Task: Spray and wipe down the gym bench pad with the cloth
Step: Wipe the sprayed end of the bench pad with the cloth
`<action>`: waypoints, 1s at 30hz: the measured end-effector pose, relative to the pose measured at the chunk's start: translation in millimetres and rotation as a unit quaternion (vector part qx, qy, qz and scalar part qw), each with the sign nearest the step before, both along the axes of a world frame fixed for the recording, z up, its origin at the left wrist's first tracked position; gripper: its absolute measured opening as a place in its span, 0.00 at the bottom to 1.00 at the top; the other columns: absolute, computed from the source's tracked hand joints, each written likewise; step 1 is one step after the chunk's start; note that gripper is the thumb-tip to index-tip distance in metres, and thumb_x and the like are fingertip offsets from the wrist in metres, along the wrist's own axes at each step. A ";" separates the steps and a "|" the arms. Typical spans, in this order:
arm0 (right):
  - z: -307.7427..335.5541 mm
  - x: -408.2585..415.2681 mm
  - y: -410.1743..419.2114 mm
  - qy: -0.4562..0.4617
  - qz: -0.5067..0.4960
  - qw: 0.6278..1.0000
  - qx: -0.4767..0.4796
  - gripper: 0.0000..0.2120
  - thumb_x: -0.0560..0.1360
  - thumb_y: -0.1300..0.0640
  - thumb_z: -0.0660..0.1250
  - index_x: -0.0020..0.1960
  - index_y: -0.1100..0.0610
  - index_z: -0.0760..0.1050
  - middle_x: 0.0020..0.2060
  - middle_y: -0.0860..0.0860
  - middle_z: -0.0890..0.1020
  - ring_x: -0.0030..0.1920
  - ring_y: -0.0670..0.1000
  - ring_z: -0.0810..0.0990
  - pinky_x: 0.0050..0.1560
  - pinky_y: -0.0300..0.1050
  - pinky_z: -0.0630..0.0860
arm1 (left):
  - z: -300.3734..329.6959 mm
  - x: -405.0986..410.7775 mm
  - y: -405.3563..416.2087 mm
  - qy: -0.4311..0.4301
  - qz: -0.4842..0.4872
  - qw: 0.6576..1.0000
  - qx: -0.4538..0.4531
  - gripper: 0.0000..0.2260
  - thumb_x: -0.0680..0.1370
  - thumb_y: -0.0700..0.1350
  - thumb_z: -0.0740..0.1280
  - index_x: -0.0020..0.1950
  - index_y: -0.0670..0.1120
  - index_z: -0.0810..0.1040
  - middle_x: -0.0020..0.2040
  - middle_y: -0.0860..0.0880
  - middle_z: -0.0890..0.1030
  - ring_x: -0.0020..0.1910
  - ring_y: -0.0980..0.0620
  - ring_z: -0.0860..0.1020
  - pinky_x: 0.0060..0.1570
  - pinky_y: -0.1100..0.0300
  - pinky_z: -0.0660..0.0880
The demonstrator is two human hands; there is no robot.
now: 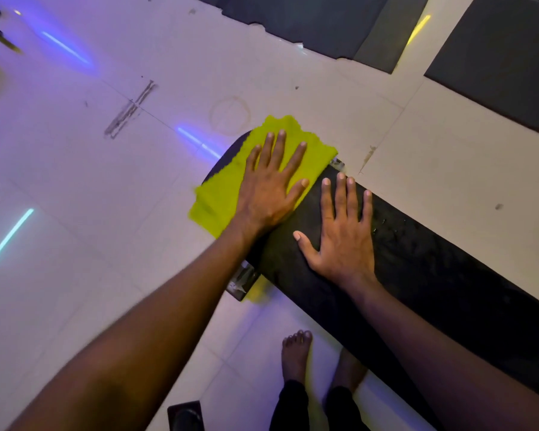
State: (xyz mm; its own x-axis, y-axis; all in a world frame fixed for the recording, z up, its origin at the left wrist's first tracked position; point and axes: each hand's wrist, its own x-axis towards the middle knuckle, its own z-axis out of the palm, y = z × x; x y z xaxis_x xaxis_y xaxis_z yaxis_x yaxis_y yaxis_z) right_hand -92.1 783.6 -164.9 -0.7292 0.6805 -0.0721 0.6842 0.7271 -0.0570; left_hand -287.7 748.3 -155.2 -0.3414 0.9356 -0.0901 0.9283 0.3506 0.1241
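Observation:
A long black bench pad [423,275] runs from the centre toward the lower right. A bright yellow-green cloth [218,194] lies over its rounded far end and hangs off the left side. My left hand [271,185] presses flat on the cloth with fingers spread. My right hand [343,231] rests flat and bare on the pad just right of the cloth, fingers apart. Small wet droplets glisten on the pad [386,225] beside my right hand. No spray bottle is in view.
White floor tiles [106,181] with coloured light reflections surround the bench. Dark rubber mats [504,57] lie at the top right. My bare feet [296,356] stand by the pad's near side. A metal frame bracket [243,281] shows under the pad. A dark object [185,415] sits at the bottom edge.

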 end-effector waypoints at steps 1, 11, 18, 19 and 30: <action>0.8 0.1 0.7 0.002 0.001 1.000 -0.003 0.48 0.79 0.28 0.48 0.86 0.60 0.43 0.86 0.62 0.46 0.86 0.63 0.45 0.83 0.70 0.49 | 1.7 -12.9 8.6 -0.003 -0.016 1.000 -0.001 0.30 0.83 0.63 0.49 0.84 0.56 0.53 0.85 0.43 0.51 0.84 0.43 0.49 0.80 0.44 0.51; 7.6 85.6 -4.6 -0.006 0.014 1.000 -0.027 0.46 0.80 0.30 0.50 0.86 0.57 0.43 0.86 0.57 0.46 0.87 0.59 0.45 0.84 0.66 0.50 | 1.8 51.1 -70.2 0.018 0.136 0.990 -0.021 0.32 0.83 0.63 0.49 0.85 0.52 0.49 0.85 0.40 0.48 0.84 0.39 0.46 0.80 0.41 0.51; 5.4 103.6 -15.2 -0.013 -0.032 0.999 -0.019 0.46 0.80 0.30 0.50 0.86 0.58 0.44 0.86 0.58 0.46 0.86 0.60 0.45 0.84 0.67 0.50 | 2.6 55.2 3.4 0.010 0.006 1.000 -0.013 0.31 0.83 0.66 0.47 0.84 0.55 0.49 0.85 0.42 0.48 0.84 0.42 0.46 0.79 0.42 0.52; 4.6 103.7 -15.3 -0.012 -0.031 0.999 -0.019 0.46 0.80 0.30 0.50 0.86 0.58 0.44 0.86 0.58 0.47 0.86 0.60 0.45 0.84 0.67 0.50 | 2.2 44.0 4.9 0.010 -0.002 1.000 -0.012 0.31 0.83 0.66 0.47 0.84 0.55 0.50 0.85 0.43 0.48 0.84 0.43 0.46 0.80 0.43 0.51; 8.0 101.1 -18.0 -0.013 -0.040 0.999 -0.017 0.46 0.80 0.31 0.51 0.86 0.59 0.44 0.86 0.60 0.46 0.86 0.62 0.46 0.83 0.69 0.50 | -6.7 113.7 -61.7 0.024 0.091 0.996 -0.004 0.32 0.84 0.65 0.48 0.85 0.52 0.49 0.84 0.39 0.48 0.84 0.38 0.46 0.79 0.39 0.50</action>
State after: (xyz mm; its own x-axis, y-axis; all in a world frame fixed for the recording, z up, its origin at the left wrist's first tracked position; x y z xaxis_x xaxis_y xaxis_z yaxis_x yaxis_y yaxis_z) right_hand 9.0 765.5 -157.0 -0.6701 0.7335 -0.1142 0.7417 0.6678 -0.0632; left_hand -173.9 686.7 -161.9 -0.5092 0.8573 -0.0765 0.8542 0.5142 0.0768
